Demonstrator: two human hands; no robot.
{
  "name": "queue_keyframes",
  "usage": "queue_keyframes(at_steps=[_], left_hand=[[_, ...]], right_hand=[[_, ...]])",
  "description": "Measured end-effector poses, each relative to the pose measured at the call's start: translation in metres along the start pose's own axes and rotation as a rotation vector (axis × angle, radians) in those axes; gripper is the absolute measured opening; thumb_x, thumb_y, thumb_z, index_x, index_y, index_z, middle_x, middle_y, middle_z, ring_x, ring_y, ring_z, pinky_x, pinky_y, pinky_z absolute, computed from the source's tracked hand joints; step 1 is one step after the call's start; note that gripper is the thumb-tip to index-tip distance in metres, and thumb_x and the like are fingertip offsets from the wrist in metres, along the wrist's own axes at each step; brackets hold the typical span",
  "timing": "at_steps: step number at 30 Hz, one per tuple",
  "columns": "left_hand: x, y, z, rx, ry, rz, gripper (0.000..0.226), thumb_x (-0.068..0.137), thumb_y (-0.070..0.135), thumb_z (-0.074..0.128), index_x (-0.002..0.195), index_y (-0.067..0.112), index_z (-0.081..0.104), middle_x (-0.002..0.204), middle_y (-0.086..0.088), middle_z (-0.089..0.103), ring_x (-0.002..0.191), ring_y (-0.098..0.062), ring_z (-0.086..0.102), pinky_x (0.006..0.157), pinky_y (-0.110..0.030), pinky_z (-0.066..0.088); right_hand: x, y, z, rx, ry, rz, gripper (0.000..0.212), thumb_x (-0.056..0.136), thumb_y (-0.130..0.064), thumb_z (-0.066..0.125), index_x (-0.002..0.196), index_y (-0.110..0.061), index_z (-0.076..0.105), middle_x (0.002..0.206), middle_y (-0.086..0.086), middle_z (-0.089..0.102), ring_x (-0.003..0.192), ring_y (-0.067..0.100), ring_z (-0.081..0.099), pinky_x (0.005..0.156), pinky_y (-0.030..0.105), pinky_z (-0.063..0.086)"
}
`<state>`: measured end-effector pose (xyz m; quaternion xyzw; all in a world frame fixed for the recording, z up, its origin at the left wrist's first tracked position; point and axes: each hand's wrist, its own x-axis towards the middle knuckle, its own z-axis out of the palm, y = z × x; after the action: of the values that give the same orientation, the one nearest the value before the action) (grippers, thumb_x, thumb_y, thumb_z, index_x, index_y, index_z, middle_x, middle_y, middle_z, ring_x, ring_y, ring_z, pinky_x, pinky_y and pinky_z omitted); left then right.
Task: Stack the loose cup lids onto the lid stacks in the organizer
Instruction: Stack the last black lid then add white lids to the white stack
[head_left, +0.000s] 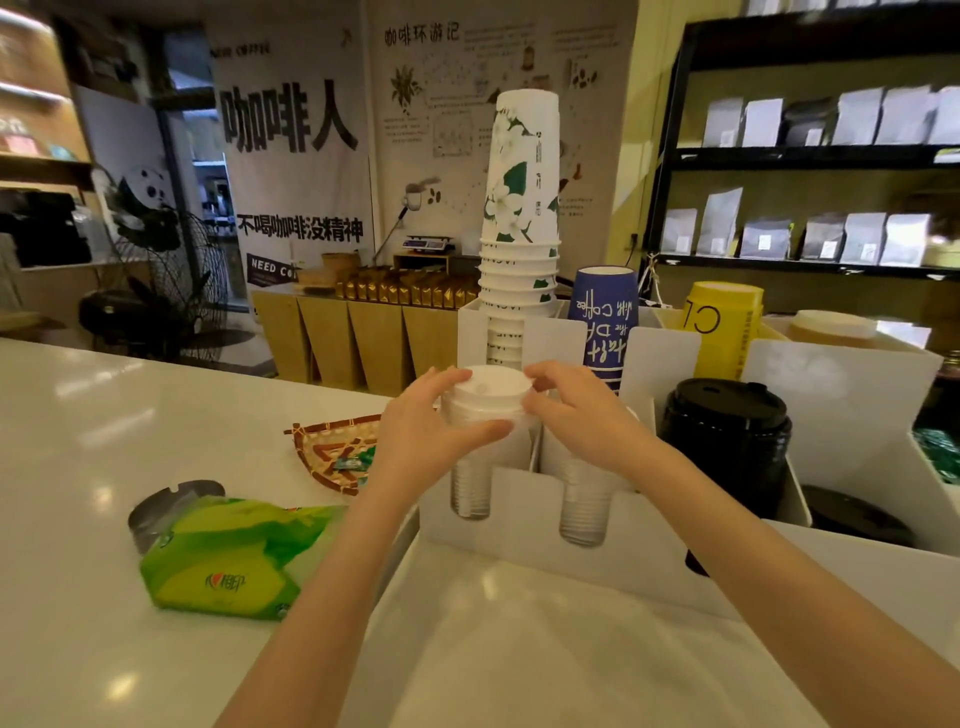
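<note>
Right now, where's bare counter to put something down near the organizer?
Free: the counter left of the basket and behind the tissue pack; also the near strip in front of the organizer. Crowded: the organizer, full of lid and cup stacks, with both hands on the white lids.

A warm, fairly even indoor light is seen throughout. Soft round glare spots are thrown on the glossy white counter (78, 415) toward its left edge and near front, so the light is judged to come from overhead lamps. Bright strip lighting is blown out on the shelves (31, 93) at the upper left corner. Shadows are weak and diffuse. Strong wide-angle bending is seen at the edges, where the dark shelving (810, 156) at right is bowed and smeared. The background is rendered soft, and fine print on the wall poster (291, 156) is blurred.
</note>
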<state>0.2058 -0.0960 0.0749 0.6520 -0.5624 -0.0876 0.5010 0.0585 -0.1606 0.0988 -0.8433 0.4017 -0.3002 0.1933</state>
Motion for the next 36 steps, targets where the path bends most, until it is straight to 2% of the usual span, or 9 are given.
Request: queue_keyframes(at_steps=[4, 9, 15, 19, 23, 27, 31, 36], left_hand=[[0.003, -0.006, 0.01, 0.218, -0.017, 0.021, 0.066, 0.066, 0.052, 0.068, 0.125, 0.03, 0.046, 0.148, -0.004, 0.033, 0.137, -0.023, 0.024, 0.111, -0.049, 0.018], [0.008, -0.02, 0.015, 0.392, -0.042, 0.091, 0.069, 0.067, 0.061, 0.06, 0.126, 0.03, 0.045, 0.146, 0.002, 0.038, 0.14, -0.017, 0.016, 0.113, -0.049, 0.012], [0.013, -0.027, 0.018, 0.452, -0.046, 0.12, 0.073, 0.066, 0.063, 0.059, 0.128, 0.028, 0.044, 0.147, 0.002, 0.036, 0.14, -0.017, 0.014, 0.112, -0.049, 0.014], [0.014, -0.03, 0.016, 0.381, -0.054, 0.116, 0.071, 0.067, 0.057, 0.064, 0.127, 0.025, 0.045, 0.142, -0.002, 0.039, 0.135, -0.02, 0.021, 0.11, -0.043, 0.02], [0.017, -0.034, 0.014, 0.356, -0.113, 0.128, 0.066, 0.069, 0.053, 0.064, 0.127, 0.026, 0.046, 0.138, 0.0, 0.041, 0.128, -0.019, 0.026, 0.107, -0.04, 0.024], [0.018, -0.035, 0.011, 0.369, -0.157, 0.133, 0.067, 0.068, 0.054, 0.064, 0.127, 0.026, 0.046, 0.136, 0.003, 0.046, 0.126, -0.017, 0.031, 0.105, -0.039, 0.026], [0.017, -0.03, 0.01, 0.49, -0.175, 0.134, 0.069, 0.07, 0.057, 0.06, 0.13, 0.027, 0.041, 0.14, 0.002, 0.043, 0.129, -0.019, 0.03, 0.107, -0.044, 0.027], [0.014, -0.026, 0.01, 0.621, -0.211, 0.155, 0.073, 0.073, 0.06, 0.054, 0.134, 0.025, 0.033, 0.146, 0.002, 0.035, 0.136, -0.021, 0.023, 0.11, -0.048, 0.023]], right_hand=[[0.008, 0.01, 0.004, -0.072, -0.06, 0.032, 0.042, 0.088, -0.028, 0.043, 0.128, -0.019, 0.043, 0.129, 0.007, 0.055, 0.118, 0.025, 0.048, 0.103, 0.048, 0.037], [0.013, 0.014, 0.007, -0.239, -0.113, 0.052, 0.042, 0.086, -0.032, 0.043, 0.127, -0.024, 0.043, 0.13, 0.006, 0.053, 0.123, 0.025, 0.04, 0.11, 0.05, 0.023], [0.01, 0.012, 0.007, -0.355, -0.112, 0.017, 0.044, 0.088, -0.034, 0.039, 0.131, -0.026, 0.04, 0.137, 0.006, 0.045, 0.132, 0.022, 0.028, 0.113, 0.05, 0.008], [0.008, 0.011, 0.008, -0.407, -0.123, -0.003, 0.042, 0.09, -0.037, 0.037, 0.131, -0.028, 0.04, 0.137, 0.006, 0.044, 0.133, 0.022, 0.028, 0.115, 0.053, 0.003], [0.004, 0.009, 0.008, -0.466, -0.126, -0.03, 0.041, 0.091, -0.038, 0.034, 0.129, -0.026, 0.043, 0.135, 0.006, 0.047, 0.132, 0.022, 0.031, 0.114, 0.054, 0.0], [0.0, 0.003, 0.008, -0.527, -0.134, -0.049, 0.039, 0.091, -0.036, 0.034, 0.127, -0.024, 0.045, 0.132, 0.008, 0.051, 0.13, 0.022, 0.033, 0.113, 0.054, -0.001], [-0.002, -0.001, 0.008, -0.579, -0.144, -0.081, 0.038, 0.09, -0.034, 0.036, 0.123, -0.02, 0.05, 0.128, 0.01, 0.053, 0.127, 0.024, 0.036, 0.114, 0.052, 0.002], [-0.004, 0.002, 0.009, -0.641, -0.139, -0.146, 0.04, 0.091, -0.033, 0.035, 0.123, -0.016, 0.049, 0.126, 0.01, 0.057, 0.122, 0.025, 0.04, 0.109, 0.045, 0.02]])
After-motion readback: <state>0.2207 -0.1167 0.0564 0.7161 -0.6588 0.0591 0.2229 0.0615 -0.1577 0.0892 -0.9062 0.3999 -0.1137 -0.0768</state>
